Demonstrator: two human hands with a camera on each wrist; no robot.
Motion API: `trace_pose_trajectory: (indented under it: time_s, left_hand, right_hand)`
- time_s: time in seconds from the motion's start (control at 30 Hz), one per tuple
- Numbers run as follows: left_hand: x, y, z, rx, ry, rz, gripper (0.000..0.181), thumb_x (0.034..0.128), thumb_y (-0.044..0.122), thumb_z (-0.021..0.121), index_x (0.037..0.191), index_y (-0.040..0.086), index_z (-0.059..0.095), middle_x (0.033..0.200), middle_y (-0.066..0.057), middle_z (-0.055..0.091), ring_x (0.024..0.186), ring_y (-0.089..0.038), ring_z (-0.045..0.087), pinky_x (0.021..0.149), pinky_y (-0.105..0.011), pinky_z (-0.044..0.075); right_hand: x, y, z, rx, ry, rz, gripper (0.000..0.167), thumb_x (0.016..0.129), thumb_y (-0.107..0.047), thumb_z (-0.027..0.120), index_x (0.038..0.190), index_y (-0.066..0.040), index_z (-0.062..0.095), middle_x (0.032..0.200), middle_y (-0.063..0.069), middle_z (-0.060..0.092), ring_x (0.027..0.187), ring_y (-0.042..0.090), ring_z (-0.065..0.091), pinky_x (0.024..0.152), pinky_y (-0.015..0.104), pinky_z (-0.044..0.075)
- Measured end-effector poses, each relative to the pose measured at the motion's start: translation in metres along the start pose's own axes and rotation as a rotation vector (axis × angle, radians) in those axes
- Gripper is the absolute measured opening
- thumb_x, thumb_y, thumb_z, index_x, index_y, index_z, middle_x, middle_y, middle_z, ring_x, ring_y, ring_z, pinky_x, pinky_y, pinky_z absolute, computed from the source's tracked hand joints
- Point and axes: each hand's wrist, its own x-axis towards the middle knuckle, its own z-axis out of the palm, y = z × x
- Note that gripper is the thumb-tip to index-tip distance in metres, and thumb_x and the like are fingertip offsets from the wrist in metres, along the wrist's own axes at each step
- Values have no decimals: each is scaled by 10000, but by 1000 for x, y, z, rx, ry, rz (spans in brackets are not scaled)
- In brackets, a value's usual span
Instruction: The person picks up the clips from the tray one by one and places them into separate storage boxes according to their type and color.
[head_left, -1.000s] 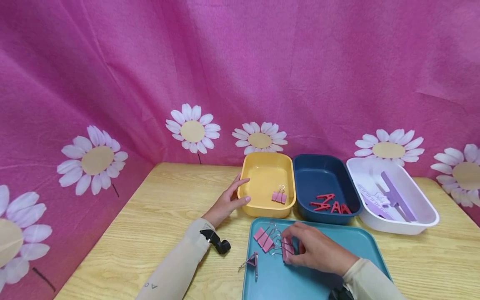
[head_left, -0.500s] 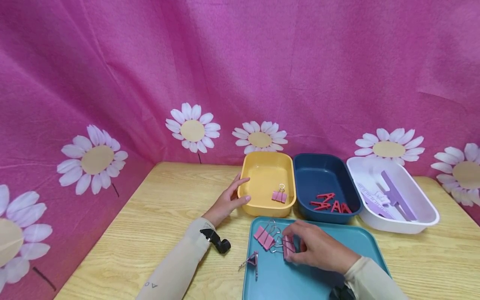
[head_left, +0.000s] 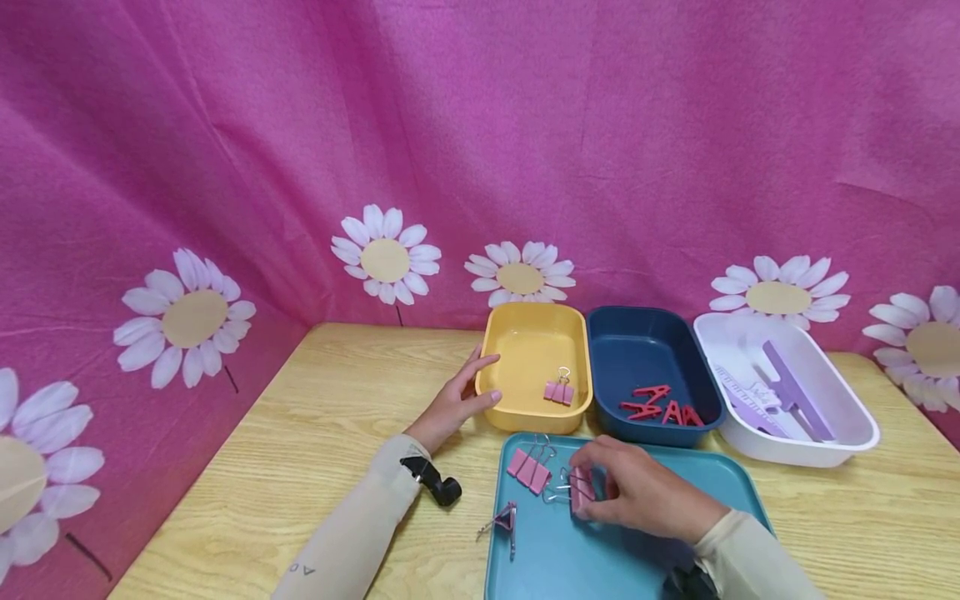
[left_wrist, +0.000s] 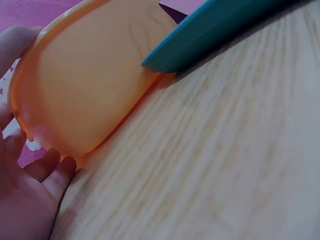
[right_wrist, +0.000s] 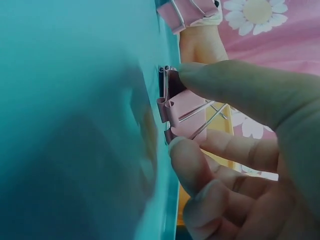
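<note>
My right hand (head_left: 641, 493) pinches a pink binder clip (head_left: 582, 493) between thumb and fingertips, low over the teal tray (head_left: 600, 554). Its wire handles point left; the right wrist view shows the clip's pink body (right_wrist: 192, 117) between the fingers. Just left of it lies another pink binder clip (head_left: 529, 470). A third clip (head_left: 506, 518) stands at the tray's left edge, its handle over the rim. My left hand (head_left: 453, 400) rests against the yellow bin (head_left: 495, 417), fingers spread, with two fingertips over its rim. One pink binder clip (head_left: 558, 392) lies inside that bin.
Beside the yellow bin stands a navy bin (head_left: 630, 333) with several red clothespins (head_left: 651, 392). A white bin (head_left: 840, 400) to its right holds lilac items, including a T-shaped piece (head_left: 795, 392). A pink flowered cloth (head_left: 637, 150) hangs behind the wooden table (head_left: 360, 358).
My right hand has shifted slightly right with the pinched binder clip, widening its gap from the neighbouring clip, which has turned a little. The left hand stays at the yellow bin.
</note>
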Motion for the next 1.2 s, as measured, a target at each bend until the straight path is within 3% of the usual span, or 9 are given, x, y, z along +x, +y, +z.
trace_pose_trajectory:
  time_s: [0.23, 0.47, 1.0, 1.2]
  left_hand:
    - [-1, 1, 0, 8, -3, 9, 585, 945, 254, 636, 1473, 291, 385, 1614, 98, -6, 1445, -201, 191, 1141, -355, 250]
    - [-11, 29, 0, -21, -62, -30, 641, 955, 205, 616, 1515, 142, 310, 1620, 10, -69, 1459, -240, 129, 1157, -384, 209]
    - [-9, 30, 1, -22, -56, -15, 660, 947, 195, 625, 1515, 107, 301, 1622, -27, -62, 1452, -288, 162, 1152, -399, 220]
    - [-5, 22, 0, -25, -53, -18, 654, 946, 195, 628, 1513, 125, 310, 1621, -48, -79, 1448, -298, 177, 1134, -391, 258]
  right_hand:
    - [-1, -2, -2, -2, 12, 1, 434, 788, -381, 792, 1136, -180, 628, 888, -66, 537, 663, 68, 526, 563, 226, 489]
    - [-2, -4, -5, 5, 35, -21, 411, 794, -348, 793, 1132, -182, 627, 915, -64, 554, 659, 63, 534, 575, 225, 495]
    - [5, -23, -27, 14, 72, 33, 442, 777, -391, 800, 1134, -196, 629, 980, -57, 562, 745, 122, 571, 584, 240, 523]
    - [11, -32, -35, 32, 95, 38, 476, 767, -376, 811, 1166, -192, 626, 973, -48, 570, 781, 159, 563, 566, 258, 532]
